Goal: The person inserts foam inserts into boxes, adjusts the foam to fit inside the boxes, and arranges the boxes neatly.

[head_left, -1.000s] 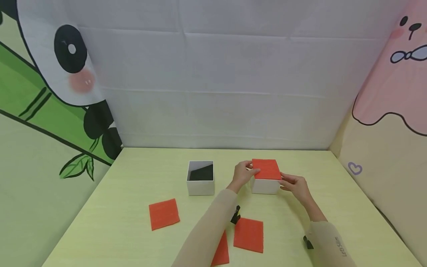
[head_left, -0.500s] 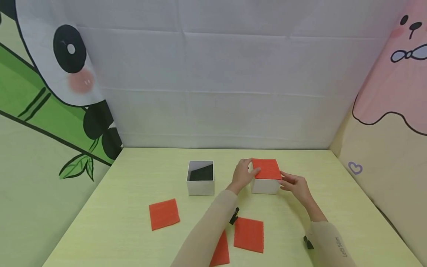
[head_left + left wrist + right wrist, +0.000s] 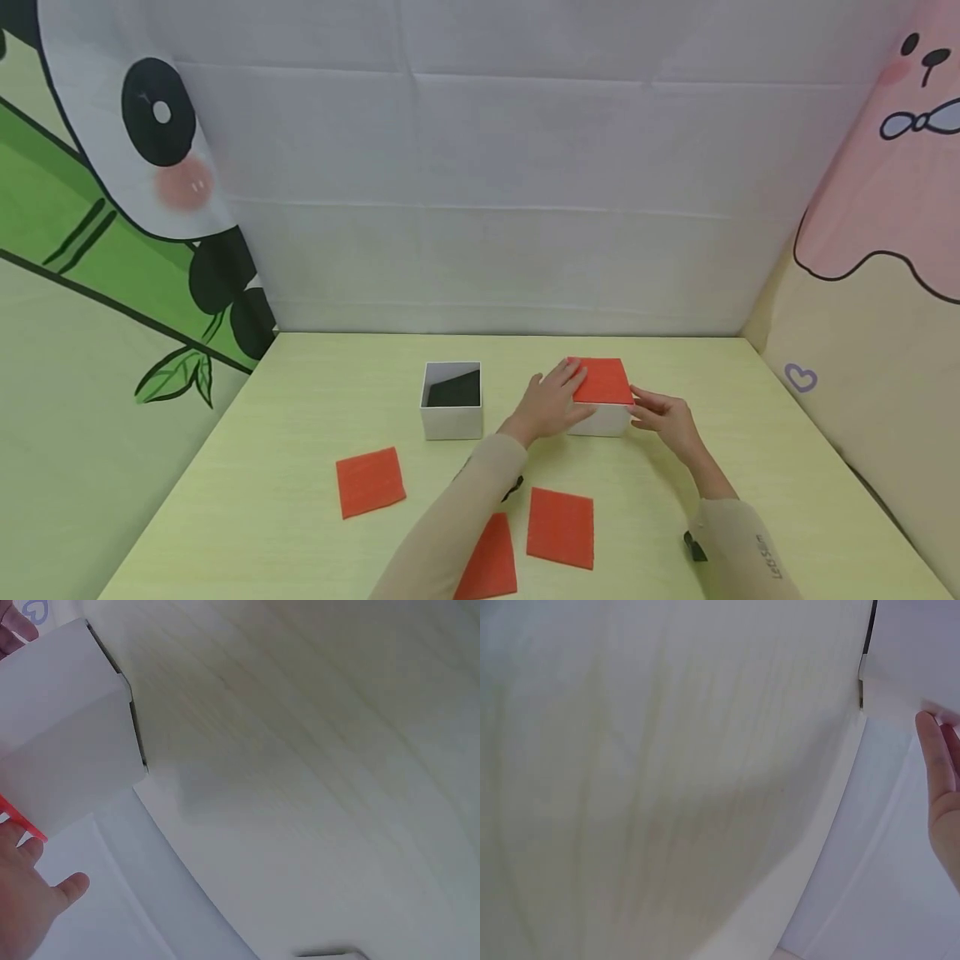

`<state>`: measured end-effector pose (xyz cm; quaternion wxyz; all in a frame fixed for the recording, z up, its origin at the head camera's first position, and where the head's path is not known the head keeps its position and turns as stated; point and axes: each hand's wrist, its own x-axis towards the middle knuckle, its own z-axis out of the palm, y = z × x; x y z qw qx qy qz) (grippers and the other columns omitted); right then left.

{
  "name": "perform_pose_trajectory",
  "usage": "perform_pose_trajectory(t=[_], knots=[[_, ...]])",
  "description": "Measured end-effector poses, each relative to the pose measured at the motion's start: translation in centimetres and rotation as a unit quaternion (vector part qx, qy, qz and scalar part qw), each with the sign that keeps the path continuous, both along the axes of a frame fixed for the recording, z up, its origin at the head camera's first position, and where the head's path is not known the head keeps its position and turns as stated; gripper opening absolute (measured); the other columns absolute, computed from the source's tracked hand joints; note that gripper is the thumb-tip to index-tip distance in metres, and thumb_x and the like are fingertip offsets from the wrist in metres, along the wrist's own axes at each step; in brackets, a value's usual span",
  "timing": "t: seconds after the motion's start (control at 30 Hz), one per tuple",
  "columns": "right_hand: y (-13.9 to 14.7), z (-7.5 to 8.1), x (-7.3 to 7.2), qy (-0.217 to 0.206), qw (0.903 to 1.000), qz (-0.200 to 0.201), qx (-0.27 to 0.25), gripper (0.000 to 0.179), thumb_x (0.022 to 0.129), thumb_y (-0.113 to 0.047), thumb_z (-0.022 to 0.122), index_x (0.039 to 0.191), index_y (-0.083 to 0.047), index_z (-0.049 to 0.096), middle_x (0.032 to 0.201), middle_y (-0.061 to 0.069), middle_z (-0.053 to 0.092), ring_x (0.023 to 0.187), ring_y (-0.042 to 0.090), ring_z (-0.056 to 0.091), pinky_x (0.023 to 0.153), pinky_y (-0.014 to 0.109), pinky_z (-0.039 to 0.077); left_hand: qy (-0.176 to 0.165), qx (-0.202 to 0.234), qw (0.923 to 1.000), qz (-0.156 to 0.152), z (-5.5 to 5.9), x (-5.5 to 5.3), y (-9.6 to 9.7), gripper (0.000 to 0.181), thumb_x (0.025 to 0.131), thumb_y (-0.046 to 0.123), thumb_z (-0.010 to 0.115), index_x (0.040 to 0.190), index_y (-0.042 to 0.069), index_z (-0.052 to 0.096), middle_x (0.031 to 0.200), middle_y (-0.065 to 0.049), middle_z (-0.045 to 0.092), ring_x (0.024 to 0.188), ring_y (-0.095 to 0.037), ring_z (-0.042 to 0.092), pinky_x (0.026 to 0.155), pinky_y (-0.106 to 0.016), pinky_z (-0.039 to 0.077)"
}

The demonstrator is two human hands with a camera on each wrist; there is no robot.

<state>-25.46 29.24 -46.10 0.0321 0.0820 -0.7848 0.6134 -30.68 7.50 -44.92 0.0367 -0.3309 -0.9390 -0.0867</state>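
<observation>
A white box (image 3: 602,422) stands at the right back of the table, a red square sheet (image 3: 607,382) lying flat over its top. My left hand (image 3: 550,406) is at the box's left side, fingers extended onto the sheet's left edge and thumb apart near the front corner. In the left wrist view, the left fingers (image 3: 28,847) meet the red edge beside the white wall. My right hand (image 3: 667,422) touches the box's right side with nearly straight fingertips. The right wrist view shows those fingers (image 3: 934,754) against the white wall. The box's inside is hidden.
A second white box (image 3: 452,423), open at the top with a dark inside, stands to the left. Red square sheets lie nearer the front: one at left (image 3: 371,482), one at centre (image 3: 561,528), and one (image 3: 491,562) partly under the left sleeve. A white backdrop (image 3: 480,250) borders the table's back.
My left hand has shifted from pinching the sheet's left edge to lying with spread fingers on it, its wrist drawn slightly left and nearer. The right hand stays put.
</observation>
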Motion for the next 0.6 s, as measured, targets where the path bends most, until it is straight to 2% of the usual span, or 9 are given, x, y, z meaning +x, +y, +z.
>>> perform_pose_trajectory(t=[0.2,0.5,0.6], knots=[[0.05,-0.09,0.04,0.004,1.0,0.002,-0.002,0.044,0.086,-0.004,0.057,0.124,0.012,0.043,0.117,0.035,0.045,0.084,0.002,0.059,0.07,0.03,0.05,0.013,-0.019,0.9997,-0.005,-0.02,0.06,0.06,0.068,0.088,0.058,0.033,0.143,0.019,0.024,0.146,0.002,0.019,0.134,-0.016,0.006,0.103,-0.047,0.016],[0.01,0.03,0.19,0.0,1.0,0.005,-0.001,0.045,0.085,-0.004,0.058,0.126,0.01,0.043,0.115,0.035,0.048,0.089,0.011,0.061,0.071,0.032,0.05,0.036,-0.043,0.9984,-0.002,0.53,0.32,0.21,0.066,0.088,0.058,0.035,0.141,0.019,0.028,0.144,0.002,0.025,0.134,-0.018,0.011,0.103,-0.045,0.017],[0.0,0.09,0.23,-0.001,1.0,0.007,-0.002,0.045,0.086,-0.005,0.058,0.126,0.01,0.043,0.116,0.034,0.047,0.09,0.011,0.06,0.072,0.033,0.05,0.046,-0.057,0.9973,-0.001,0.74,0.41,0.32,0.066,0.088,0.058,0.034,0.141,0.018,0.029,0.144,0.002,0.026,0.133,-0.018,0.012,0.103,-0.044,0.016]])
